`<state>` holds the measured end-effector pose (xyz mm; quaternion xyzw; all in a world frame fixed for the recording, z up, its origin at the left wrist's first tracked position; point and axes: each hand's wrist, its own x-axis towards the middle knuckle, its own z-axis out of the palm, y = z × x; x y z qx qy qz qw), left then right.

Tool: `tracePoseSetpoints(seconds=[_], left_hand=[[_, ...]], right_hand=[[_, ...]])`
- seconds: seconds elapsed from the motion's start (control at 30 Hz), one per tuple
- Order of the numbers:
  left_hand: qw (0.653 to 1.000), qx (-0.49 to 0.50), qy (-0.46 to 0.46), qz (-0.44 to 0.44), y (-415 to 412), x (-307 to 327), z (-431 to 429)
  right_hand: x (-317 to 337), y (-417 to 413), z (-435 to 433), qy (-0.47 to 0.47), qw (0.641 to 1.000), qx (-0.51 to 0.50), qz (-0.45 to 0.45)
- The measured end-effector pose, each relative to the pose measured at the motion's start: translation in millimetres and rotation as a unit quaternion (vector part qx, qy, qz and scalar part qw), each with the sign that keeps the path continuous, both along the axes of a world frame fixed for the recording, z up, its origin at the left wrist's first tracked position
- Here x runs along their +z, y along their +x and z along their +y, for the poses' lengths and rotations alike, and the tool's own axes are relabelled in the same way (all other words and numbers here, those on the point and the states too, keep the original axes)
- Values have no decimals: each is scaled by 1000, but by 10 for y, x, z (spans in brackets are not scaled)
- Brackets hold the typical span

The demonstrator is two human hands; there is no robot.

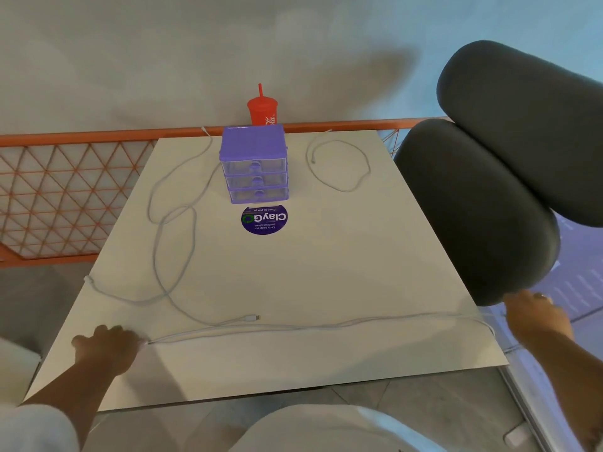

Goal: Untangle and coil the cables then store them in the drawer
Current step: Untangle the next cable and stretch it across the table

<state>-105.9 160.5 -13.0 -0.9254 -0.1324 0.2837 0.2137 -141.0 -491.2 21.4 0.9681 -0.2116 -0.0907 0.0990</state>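
We see a white table point(293, 282) with a small purple three-drawer organizer point(254, 164) standing near its far edge, all three clear drawers pushed in, and a red lidded cup with a straw point(262, 109) just behind it. A round purple ClayGo sticker point(264, 219) lies on the tabletop directly in front of the organizer. Our left hand point(107, 345) rests on the near left part of the table, fingers closed on a doubled white cable point(310, 327) that stretches across the near edge toward our right hand point(535, 316) — that hand sits past the table's right corner beside a dark padded chair point(473, 207), and we cannot tell whether it grips anything. A long looping white cable point(169, 223) sprawls over the left side, its connector point(253, 318) lying near the stretched one. A second loose cable loop point(339, 164) lies right of the organizer.
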Motion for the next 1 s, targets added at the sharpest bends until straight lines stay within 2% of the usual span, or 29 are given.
tracePoseSetpoints(seconds=[0.1,0.2,0.33,0.47,0.57,0.63,0.67,0.77,1.0], left_hand=[[1000,3,0,-6,-17,-2,-27],[1000,12,-22,-12,-4,-13,-11],[990,53,-122,-35,-22,-155,129],[981,64,-174,-50,-39,-276,256],[979,62,-188,-55,-38,-318,300],[978,56,-188,-63,-40,-313,290],[979,48,-186,-67,-43,-306,273],[978,30,-187,-82,-61,-278,235],[972,37,-208,-100,-95,-230,169]], right_hand=[[47,50,-148,46,996,10,73],[-185,45,-52,108,984,37,137],[-434,28,-22,98,991,11,87],[-191,21,52,148,987,-54,17],[55,65,96,141,988,-41,-49],[135,114,164,145,987,-46,-52],[141,125,209,136,989,-46,-21],[7,196,387,108,993,16,49],[-380,326,1699,184,951,249,20]])
